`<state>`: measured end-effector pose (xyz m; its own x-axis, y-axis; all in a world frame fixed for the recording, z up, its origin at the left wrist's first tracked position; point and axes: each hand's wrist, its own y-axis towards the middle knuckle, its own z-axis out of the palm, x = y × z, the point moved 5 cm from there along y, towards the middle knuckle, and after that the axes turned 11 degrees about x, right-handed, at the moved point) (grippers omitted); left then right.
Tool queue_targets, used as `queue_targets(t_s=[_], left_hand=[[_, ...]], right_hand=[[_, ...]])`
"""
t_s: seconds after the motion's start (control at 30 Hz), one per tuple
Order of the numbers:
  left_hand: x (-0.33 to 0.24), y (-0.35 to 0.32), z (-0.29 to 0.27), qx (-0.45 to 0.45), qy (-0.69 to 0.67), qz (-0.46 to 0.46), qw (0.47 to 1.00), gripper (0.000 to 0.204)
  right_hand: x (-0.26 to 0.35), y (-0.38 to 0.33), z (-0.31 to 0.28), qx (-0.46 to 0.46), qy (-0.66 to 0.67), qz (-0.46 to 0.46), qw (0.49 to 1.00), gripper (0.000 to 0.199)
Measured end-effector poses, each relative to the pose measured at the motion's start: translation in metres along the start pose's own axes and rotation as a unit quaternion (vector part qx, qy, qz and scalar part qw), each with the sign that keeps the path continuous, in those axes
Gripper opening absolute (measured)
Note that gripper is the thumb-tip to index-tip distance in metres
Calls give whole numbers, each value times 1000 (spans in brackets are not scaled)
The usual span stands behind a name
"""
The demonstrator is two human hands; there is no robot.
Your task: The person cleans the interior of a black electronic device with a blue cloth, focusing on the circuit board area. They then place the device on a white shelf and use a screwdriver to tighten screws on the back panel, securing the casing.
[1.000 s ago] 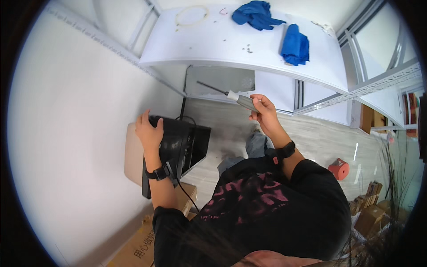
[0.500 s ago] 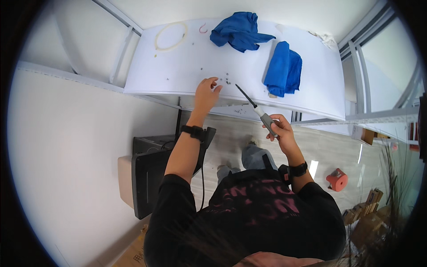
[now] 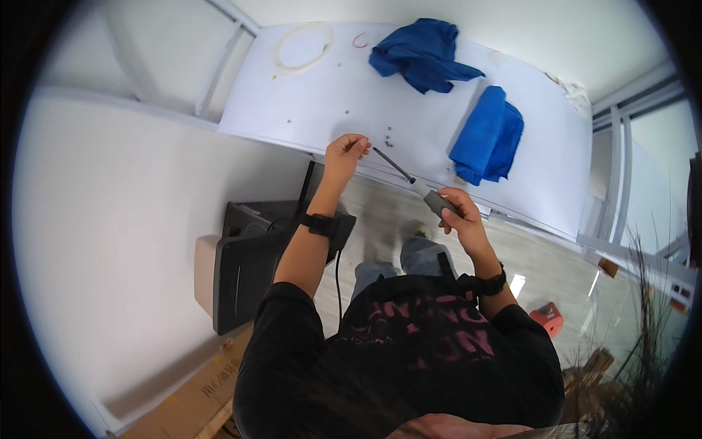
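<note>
In my right hand (image 3: 461, 212) is a screwdriver (image 3: 433, 199) with a grey and white handle, its dark shaft slanting up and left. The shaft's tip ends right beside the fingertips of my left hand (image 3: 345, 155). Thumb and fingers are pinched together there, over the table's front edge; whatever they hold is too small to make out. Several small dark parts, perhaps screws (image 3: 389, 139), lie on the white table (image 3: 292, 95) just beyond the tip. A few more such bits are scattered farther left.
Two blue cloths lie on the table, a crumpled one (image 3: 420, 55) at the back and a folded one (image 3: 486, 135) at the right. A pale ring of tubing (image 3: 278, 55) rests at the back left. Below stands a black machine (image 3: 248, 285); a red stool (image 3: 547, 319) is on the floor.
My left fingers have closed into a pinch and met the screwdriver's tip, which moved left. Fewer dark parts show in the cluster. The whole view has turned slightly.
</note>
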<state>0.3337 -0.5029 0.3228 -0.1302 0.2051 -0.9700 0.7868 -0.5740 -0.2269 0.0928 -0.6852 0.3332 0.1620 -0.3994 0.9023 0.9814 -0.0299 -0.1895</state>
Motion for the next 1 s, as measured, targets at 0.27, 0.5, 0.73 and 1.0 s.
queue_targets(t_s=[0.27, 0.5, 0.73, 1.0], left_hand=[[16, -97, -63, -60, -380, -22, 923, 15], [48, -198, -114, -160, -409, 16, 898, 14], [77, -304, -145, -240, -399, 26, 884, 15], [121, -429, -182, -255, -389, 73, 882, 16]], right_hand=[[-19, 48, 61, 120, -44, 71, 989, 34], [-53, 57, 123, 207, -72, 102, 970, 32], [-83, 34, 192, 263, -91, 133, 951, 29], [-134, -28, 290, 266, -70, 176, 945, 30]])
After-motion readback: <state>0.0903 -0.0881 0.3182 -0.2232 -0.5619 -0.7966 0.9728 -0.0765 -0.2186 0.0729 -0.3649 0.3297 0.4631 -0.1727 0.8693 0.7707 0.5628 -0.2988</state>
